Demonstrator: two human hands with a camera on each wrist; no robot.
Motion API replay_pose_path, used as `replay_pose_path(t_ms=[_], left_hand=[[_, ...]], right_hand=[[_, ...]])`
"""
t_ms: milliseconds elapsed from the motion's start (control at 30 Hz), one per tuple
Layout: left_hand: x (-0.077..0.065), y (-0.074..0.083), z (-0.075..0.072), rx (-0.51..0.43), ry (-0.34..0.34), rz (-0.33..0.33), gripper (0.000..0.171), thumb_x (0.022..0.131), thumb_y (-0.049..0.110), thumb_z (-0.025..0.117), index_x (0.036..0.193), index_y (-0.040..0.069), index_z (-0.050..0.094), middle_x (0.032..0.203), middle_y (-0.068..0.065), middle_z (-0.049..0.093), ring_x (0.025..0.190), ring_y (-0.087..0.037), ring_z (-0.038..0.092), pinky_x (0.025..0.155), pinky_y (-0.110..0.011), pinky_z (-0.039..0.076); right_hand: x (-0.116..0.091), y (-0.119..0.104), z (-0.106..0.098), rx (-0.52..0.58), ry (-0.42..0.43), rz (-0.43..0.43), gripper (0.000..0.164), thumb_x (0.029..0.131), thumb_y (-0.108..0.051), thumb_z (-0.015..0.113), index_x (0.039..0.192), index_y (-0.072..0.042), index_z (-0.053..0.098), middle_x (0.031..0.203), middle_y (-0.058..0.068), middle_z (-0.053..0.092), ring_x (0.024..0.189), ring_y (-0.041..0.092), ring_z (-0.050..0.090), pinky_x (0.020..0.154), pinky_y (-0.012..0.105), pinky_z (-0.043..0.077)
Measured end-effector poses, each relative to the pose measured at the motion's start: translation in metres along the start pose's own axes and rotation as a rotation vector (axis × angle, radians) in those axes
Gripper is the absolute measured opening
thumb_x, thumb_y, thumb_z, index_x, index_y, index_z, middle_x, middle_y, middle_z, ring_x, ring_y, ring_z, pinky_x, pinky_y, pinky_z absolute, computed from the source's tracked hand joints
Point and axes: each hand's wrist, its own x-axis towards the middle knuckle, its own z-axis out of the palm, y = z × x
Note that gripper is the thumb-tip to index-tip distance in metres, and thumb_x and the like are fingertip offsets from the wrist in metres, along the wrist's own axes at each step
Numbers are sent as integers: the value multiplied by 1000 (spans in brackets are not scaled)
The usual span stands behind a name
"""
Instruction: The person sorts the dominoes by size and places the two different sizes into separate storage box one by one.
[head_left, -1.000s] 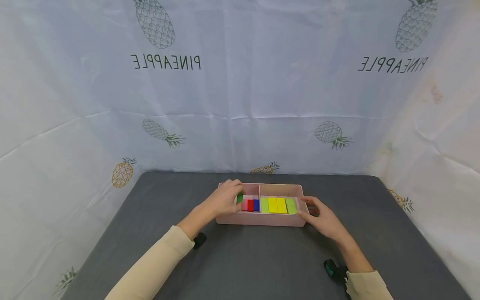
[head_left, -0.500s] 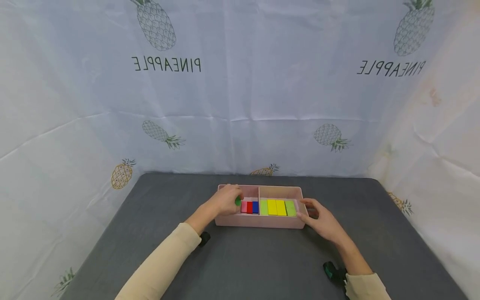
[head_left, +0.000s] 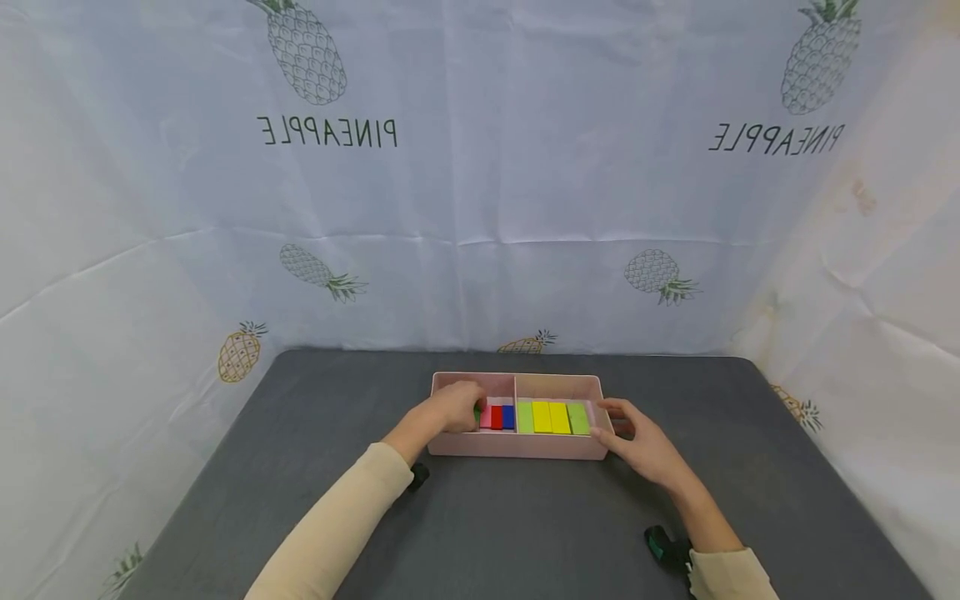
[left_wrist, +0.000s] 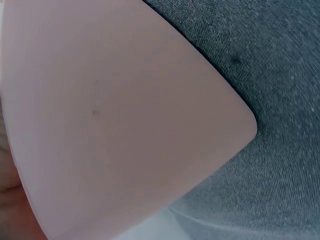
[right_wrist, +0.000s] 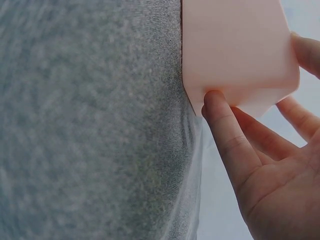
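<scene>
A pink two-compartment box lies across the table's far half. My left hand reaches into its left compartment and pinches a green block, mostly hidden by the fingers. Beside it stand a pink block, a red block and a blue block. The right compartment has two yellow blocks between two light green ones. My right hand holds the box's right end, thumb at the near corner; the right wrist view shows fingertips against the end wall.
The box sits on a dark grey table. A white curtain printed with pineapples hangs behind and along both sides. Black wrist devices show below the forearms.
My left hand has lowered into the left compartment with the green block, moving beside the pink block. The right hand stays at the box's right end.
</scene>
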Motion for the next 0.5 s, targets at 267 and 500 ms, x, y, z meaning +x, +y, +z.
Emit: replay_pose_path(t_ms=[267,500], left_hand=[[-2,0,0,-10,3,-24,24,86,12,78,109,9,70,100,-1,66,89,-17,56,87,-36,54],[-16,1,-4,-81,100,-15,23,92,13,72,114,7,70,116,-6,67,101,-21,60,94,-44,53]], right_hand=[[0,0,1,5,0,0,65,97,-41,69,150,-12,44,149,24,45,124,42,54,92,53,52],[0,-1,-1,-1,-5,-7,66,98,-42,68,151,-11,43,149,25,45,123,42,54,92,53,52]])
